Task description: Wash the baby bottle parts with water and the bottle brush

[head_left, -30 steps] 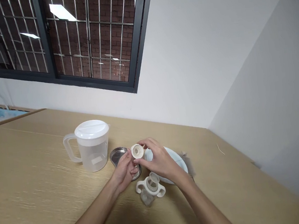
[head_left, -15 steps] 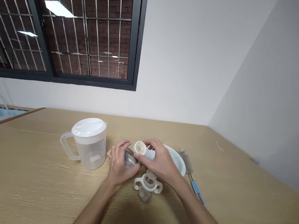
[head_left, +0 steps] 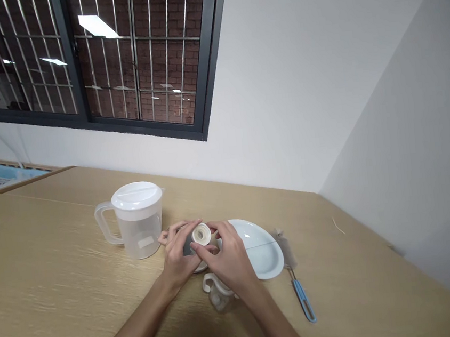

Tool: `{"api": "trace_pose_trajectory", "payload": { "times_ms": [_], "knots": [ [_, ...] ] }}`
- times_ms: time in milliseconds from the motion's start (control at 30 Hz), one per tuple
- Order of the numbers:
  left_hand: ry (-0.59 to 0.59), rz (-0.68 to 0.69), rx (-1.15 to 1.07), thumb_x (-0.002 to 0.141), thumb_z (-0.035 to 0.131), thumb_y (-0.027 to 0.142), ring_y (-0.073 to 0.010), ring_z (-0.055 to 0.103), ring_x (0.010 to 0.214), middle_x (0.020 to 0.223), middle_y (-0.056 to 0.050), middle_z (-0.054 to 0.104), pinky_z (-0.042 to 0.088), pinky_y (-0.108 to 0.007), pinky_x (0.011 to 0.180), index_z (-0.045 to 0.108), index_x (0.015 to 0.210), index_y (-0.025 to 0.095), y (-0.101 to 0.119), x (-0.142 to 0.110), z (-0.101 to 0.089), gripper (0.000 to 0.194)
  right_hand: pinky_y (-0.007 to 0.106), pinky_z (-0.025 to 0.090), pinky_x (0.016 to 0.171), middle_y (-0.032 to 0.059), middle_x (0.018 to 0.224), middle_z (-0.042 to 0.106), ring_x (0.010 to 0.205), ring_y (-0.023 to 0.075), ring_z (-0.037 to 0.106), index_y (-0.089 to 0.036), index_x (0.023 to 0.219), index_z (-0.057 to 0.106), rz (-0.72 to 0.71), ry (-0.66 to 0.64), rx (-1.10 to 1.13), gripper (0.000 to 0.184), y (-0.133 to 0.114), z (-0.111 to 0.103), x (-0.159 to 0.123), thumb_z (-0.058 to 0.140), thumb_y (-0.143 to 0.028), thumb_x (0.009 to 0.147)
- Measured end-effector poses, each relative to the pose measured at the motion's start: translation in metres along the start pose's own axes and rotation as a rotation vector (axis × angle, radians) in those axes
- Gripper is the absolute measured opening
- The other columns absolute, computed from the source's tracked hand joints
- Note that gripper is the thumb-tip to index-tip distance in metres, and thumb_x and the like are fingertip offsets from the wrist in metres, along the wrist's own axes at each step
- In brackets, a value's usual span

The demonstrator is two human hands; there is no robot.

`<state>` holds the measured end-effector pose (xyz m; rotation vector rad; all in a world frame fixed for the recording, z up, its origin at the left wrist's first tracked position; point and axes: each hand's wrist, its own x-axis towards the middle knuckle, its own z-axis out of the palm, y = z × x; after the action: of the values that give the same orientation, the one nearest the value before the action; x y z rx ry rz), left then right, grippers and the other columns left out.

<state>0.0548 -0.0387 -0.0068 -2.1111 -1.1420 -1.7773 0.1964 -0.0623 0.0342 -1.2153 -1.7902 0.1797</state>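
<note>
A white bottle cap [head_left: 201, 235], round and hollow, faces me with its open, ringed inside. My right hand [head_left: 228, 251] pinches it from the right with thumb and fingers. From the left, my left hand [head_left: 177, 254] closes around it, fingertips at the upper rim and thumb beneath. Below my hands a clear baby bottle [head_left: 218, 300] with white handles stands on the table, its mouth and right side mostly covered by my right hand. Behind my left hand a shiny metal dish [head_left: 200, 268] is largely hidden.
A lidded clear pitcher [head_left: 141, 231] stands to the left. On the right lie a pale oval plate [head_left: 264, 255] and a bottle brush with a blue handle [head_left: 303, 299]. A thin strand [head_left: 338, 226] lies farther right. The table [head_left: 59, 271] meets the wall below a barred window.
My left hand let go of the cap, opened, then came back around it. My right hand kept its hold, tilted the cap and moved over the baby bottle. The brush now shows fully.
</note>
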Motion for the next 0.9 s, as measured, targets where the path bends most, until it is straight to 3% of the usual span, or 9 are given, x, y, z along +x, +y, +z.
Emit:
{"api": "trace_pose_trajectory", "payload": {
  "times_ms": [200, 367, 900],
  "knots": [
    [0.007, -0.055, -0.056, 0.076, 0.078, 0.024, -0.0258, 0.062, 0.104, 0.114, -0.005, 0.072, 0.033, -0.040, 0.088, 0.055, 0.126, 0.029, -0.001, -0.003, 0.003, 0.055, 0.035, 0.048, 0.082, 0.0064, 0.099, 0.063, 0.092, 0.0221, 0.057, -0.020, 0.111, 0.060, -0.031, 0.025, 0.025, 0.033, 0.004, 0.000, -0.004, 0.067, -0.032, 0.081],
    [-0.010, 0.006, -0.110, 0.083, 0.071, 0.021, -0.0242, 0.065, 0.106, 0.114, -0.006, 0.072, 0.035, -0.039, 0.090, 0.052, 0.125, 0.026, -0.001, -0.005, 0.004, 0.046, 0.034, 0.046, 0.080, 0.0045, 0.094, 0.063, 0.085, 0.0201, 0.055, -0.020, 0.106, 0.060, -0.051, 0.056, 0.021, 0.024, 0.008, -0.002, -0.007, 0.061, -0.025, 0.083],
    [-0.066, 0.090, -0.122, 0.086, 0.069, 0.019, -0.0239, 0.066, 0.108, 0.118, -0.009, 0.071, 0.038, -0.039, 0.091, 0.049, 0.128, 0.025, -0.005, -0.011, 0.004, 0.047, 0.035, 0.042, 0.078, 0.0046, 0.088, 0.065, 0.084, 0.0210, 0.056, -0.019, 0.095, 0.062, -0.049, 0.073, -0.078, 0.016, 0.008, -0.006, -0.007, 0.064, -0.030, 0.083]
  ]
}}
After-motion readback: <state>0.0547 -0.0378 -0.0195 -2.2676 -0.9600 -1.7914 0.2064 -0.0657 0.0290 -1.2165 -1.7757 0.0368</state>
